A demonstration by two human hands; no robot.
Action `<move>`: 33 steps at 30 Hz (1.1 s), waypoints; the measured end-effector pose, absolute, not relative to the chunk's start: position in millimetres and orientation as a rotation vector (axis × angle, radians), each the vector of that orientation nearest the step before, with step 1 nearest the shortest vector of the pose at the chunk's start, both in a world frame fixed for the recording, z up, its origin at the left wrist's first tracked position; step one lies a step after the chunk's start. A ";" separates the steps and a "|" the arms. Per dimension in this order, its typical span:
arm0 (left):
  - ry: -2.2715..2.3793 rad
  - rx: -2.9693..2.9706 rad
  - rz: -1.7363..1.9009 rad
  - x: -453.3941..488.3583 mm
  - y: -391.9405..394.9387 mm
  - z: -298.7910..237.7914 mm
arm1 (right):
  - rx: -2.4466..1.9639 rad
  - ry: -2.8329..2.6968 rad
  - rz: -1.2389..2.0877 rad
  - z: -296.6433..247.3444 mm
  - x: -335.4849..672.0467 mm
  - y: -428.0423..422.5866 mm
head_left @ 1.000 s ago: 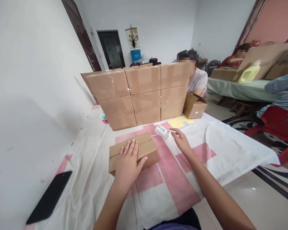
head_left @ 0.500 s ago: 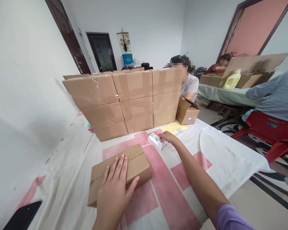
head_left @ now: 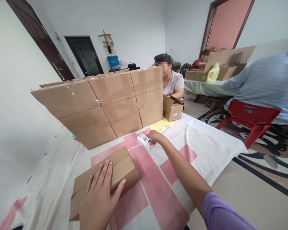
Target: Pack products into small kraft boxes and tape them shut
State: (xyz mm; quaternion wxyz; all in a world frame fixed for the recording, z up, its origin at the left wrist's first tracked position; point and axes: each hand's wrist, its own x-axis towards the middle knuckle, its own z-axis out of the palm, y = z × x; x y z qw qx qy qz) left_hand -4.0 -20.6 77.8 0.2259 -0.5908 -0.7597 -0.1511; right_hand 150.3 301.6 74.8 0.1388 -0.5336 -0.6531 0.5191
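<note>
My left hand (head_left: 102,188) lies flat on a closed cardboard box (head_left: 121,161), fingers stretched over its top and the thumb along the near edge. Farther out, my right hand (head_left: 156,136) has its fingers curled against the near right end of a small white dispenser (head_left: 143,141), which stands on the table. What lies between those fingertips is too small to make out. Just behind the dispenser is a yellow sheet (head_left: 159,126) with a few blue-edged labels on it.
Stacked taped cartons (head_left: 120,116) form a wall along the table's far left. Beside them stands a partly open box (head_left: 174,111) with a label, and a person (head_left: 175,83) sits behind. To the right are a red chair (head_left: 253,118) and another table (head_left: 194,86).
The camera view has turned right, so everything appears farther left. My left hand stays on the box, and my right hand stays at the dispenser with little visible change.
</note>
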 end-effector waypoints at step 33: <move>-2.072 -1.569 -0.399 7.5 -19.9 88.7 | -1.036 -1.484 1.543 34.8 173.2 259.9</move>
